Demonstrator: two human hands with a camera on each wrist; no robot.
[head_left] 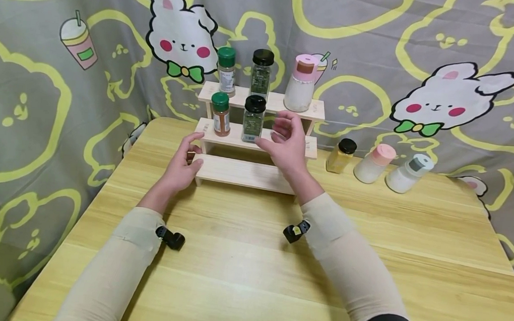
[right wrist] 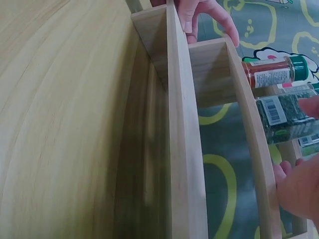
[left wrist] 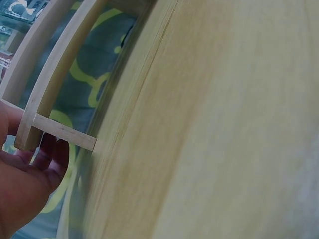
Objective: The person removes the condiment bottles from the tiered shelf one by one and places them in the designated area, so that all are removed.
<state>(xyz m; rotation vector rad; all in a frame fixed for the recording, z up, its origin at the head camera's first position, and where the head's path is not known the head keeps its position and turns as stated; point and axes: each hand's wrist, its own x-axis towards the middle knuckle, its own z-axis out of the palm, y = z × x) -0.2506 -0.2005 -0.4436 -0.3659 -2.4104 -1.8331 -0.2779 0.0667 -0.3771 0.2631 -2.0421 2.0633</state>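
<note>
A three-tier wooden spice rack (head_left: 242,172) stands at the back of the table. My left hand (head_left: 184,164) grips its left end, the thumb by the lowest tier and the fingers bent round the side panel. My right hand (head_left: 288,145) is over the right part of the middle tier, fingers loosely bent. Its thumb overlaps a black-lidded jar of green herbs (right wrist: 281,115) in the right wrist view. Left of that jar is a green-capped jar of reddish spice (head_left: 221,115). The top tier bears a green-capped jar (head_left: 227,76), another black-lidded herb jar (head_left: 260,76) and a pink-capped white shaker (head_left: 300,86).
On the table right of the rack are a black-lidded yellow spice jar (head_left: 339,159), a pink-capped jar (head_left: 370,167) and a grey-and-white-capped jar (head_left: 403,178). A grey patterned curtain (head_left: 360,33) hangs close behind. The wooden table (head_left: 231,268) extends in front of the rack.
</note>
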